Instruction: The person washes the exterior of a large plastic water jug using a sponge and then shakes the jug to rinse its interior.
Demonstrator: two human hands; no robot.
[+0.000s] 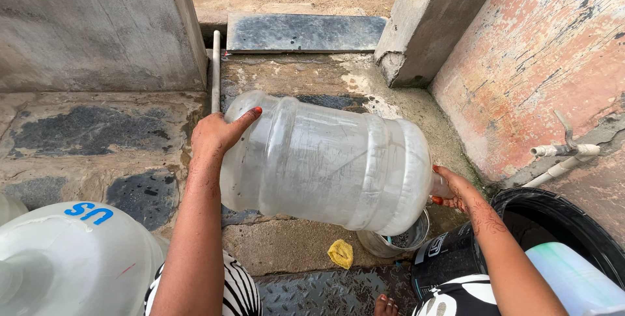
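A large clear plastic water jug (325,160) lies on its side in the air, held between both hands. My left hand (218,135) presses against its base end at the left. My right hand (452,189) grips its neck at the right, the mouth pointing down and to the right. Under the neck stands a small metal pot (397,238) on the wet stone floor. A little water shows inside the jug.
Another big jug (71,257) sits at the lower left. A black drum (560,225) with a pale container inside is at the lower right. A white tap (566,150) juts from the pink wall. A yellow cloth (340,253) lies on the floor.
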